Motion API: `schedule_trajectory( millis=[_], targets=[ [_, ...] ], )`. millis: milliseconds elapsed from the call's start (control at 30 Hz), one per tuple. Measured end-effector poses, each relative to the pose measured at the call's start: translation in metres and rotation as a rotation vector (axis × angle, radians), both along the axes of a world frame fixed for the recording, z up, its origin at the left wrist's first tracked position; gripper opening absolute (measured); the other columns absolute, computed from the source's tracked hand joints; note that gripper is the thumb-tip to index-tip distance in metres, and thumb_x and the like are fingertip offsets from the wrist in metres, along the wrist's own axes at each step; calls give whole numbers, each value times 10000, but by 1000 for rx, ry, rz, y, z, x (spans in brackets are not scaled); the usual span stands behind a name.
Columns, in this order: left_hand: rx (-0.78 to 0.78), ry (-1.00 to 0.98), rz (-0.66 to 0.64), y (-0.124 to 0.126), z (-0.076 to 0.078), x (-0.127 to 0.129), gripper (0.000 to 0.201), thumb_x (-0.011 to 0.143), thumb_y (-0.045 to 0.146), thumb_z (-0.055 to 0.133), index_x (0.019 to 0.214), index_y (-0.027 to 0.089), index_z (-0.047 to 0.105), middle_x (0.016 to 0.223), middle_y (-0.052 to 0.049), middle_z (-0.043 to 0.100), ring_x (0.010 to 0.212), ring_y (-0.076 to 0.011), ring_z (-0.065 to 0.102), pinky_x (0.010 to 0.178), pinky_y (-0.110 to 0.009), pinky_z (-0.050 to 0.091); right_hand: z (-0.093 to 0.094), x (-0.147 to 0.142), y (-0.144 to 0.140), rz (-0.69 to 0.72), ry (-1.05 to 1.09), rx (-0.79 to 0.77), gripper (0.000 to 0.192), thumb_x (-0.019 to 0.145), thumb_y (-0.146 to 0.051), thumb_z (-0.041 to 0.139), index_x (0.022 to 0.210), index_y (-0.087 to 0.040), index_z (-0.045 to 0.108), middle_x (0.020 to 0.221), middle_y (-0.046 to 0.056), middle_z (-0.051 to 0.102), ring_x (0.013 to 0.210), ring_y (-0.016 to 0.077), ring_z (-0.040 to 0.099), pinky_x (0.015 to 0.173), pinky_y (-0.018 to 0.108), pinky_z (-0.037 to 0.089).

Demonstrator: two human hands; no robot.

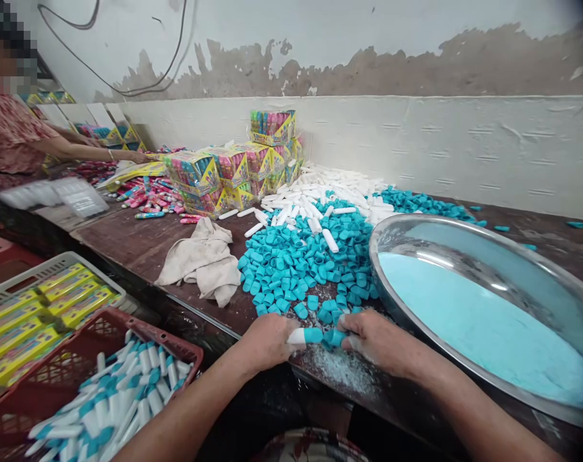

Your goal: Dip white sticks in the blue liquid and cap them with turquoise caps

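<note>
Near the table's front edge, my left hand (pixel 267 341) is closed around a white plastic tube (pixel 297 336) with a blue cap (pixel 313 335) on its right end. Opposite it, my right hand (pixel 380 341) pinches another blue cap (pixel 334 337) between thumb and fingers, its open end close to the capped tube. Whether the two caps touch I cannot tell. A heap of loose blue caps (pixel 291 269) lies just beyond both hands, with white tubes (pixel 320 186) piled behind it. To the right stands a large metal basin (pixel 385 282) holding pale blue powder (pixel 474 327).
Left of the caps lies a crumpled cloth (pixel 199 260). Packed yellow display boxes (pixel 233 170) are stacked behind. A red crate (pixel 176 340) of capped tubes and a grey crate (pixel 65 260) of yellow boxes stand lower left. Another person (pixel 16 141) reaches over the far left.
</note>
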State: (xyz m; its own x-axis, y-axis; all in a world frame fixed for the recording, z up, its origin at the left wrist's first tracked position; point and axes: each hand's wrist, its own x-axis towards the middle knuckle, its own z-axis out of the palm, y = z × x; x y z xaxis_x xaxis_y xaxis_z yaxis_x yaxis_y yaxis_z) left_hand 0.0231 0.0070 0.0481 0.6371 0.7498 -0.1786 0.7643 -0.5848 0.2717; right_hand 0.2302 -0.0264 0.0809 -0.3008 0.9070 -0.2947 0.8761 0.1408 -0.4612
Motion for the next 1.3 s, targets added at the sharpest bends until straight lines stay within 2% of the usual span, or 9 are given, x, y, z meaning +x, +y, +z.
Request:
schedule_trajectory(
  millis=[467, 600, 733, 833, 933, 1033, 1133, 1200, 1300],
  targets=[
    [45, 26, -159, -4, -7, 13, 200, 759, 326, 486, 821, 191, 621, 758, -79, 666, 715, -239, 624, 583, -274, 443, -12, -15, -10, -44, 100, -9, 139, 716, -146, 471, 583, -175, 440, 516, -55, 366, 515, 86, 339, 490, 209, 223],
    [37, 41, -164, -8, -8, 13, 196, 762, 293, 474, 831, 180, 618, 746, -85, 661, 704, -238, 621, 600, -281, 448, -26, -24, -16, -49, 44, 108, 134, 739, -146, 465, 609, -171, 482, 538, -32, 452, 519, 93, 389, 498, 211, 245],
    [-15, 52, -86, -17, 1, -1, 213, 769, 336, 490, 838, 182, 620, 754, -83, 662, 710, -234, 621, 618, -274, 443, -25, -44, -21, -21, -6, 129, 144, 766, -157, 453, 686, -174, 572, 614, 23, 585, 570, 129, 507, 518, 215, 303],
    [-75, 56, 66, -25, 9, -42, 231, 752, 396, 516, 848, 211, 617, 778, -60, 666, 745, -237, 621, 625, -270, 433, -19, -53, -24, -2, 90, 101, 228, 777, -210, 468, 953, -197, 613, 775, 55, 660, 718, 173, 592, 622, 236, 398],
    [-120, 151, 321, -33, 9, -116, 181, 720, 344, 532, 839, 240, 618, 796, -31, 669, 758, -228, 621, 634, -269, 424, -18, -41, -25, -58, 190, 141, 425, 790, -262, 445, 1206, -191, 488, 975, 85, 656, 912, 198, 593, 759, 276, 438],
    [-144, 350, 500, -38, 4, -196, 205, 655, 287, 553, 821, 208, 645, 824, -62, 669, 811, -263, 614, 672, -301, 427, -23, -15, -26, -107, 218, 161, 413, 798, -340, 428, 1168, -188, 532, 1016, 86, 654, 931, 212, 601, 782, 292, 464],
    [-172, 426, 604, -33, 4, -234, 459, 580, 274, 610, 1020, 142, 611, 981, -136, 644, 925, -314, 582, 755, -342, 424, -30, 5, -29, -173, 252, 213, 395, 777, -402, 453, 1078, -194, 600, 1063, 73, 643, 981, 221, 588, 836, 289, 461],
    [-95, 257, 570, -20, 11, -223, 493, 634, 325, 591, 1092, 145, 568, 1080, -131, 610, 992, -286, 554, 823, -326, 402, -33, 11, -31, -202, 265, 229, 400, 773, -413, 453, 1059, -185, 615, 1069, 74, 640, 1000, 226, 580, 856, 294, 458],
    [46, -113, 453, 14, 26, -162, 367, 765, 382, 475, 1070, 195, 560, 1031, -57, 633, 925, -192, 573, 799, -249, 406, -36, 10, -36, -206, 268, 226, 414, 790, -405, 429, 1067, -161, 615, 1062, 92, 640, 1001, 240, 579, 855, 318, 462]
  ],
)
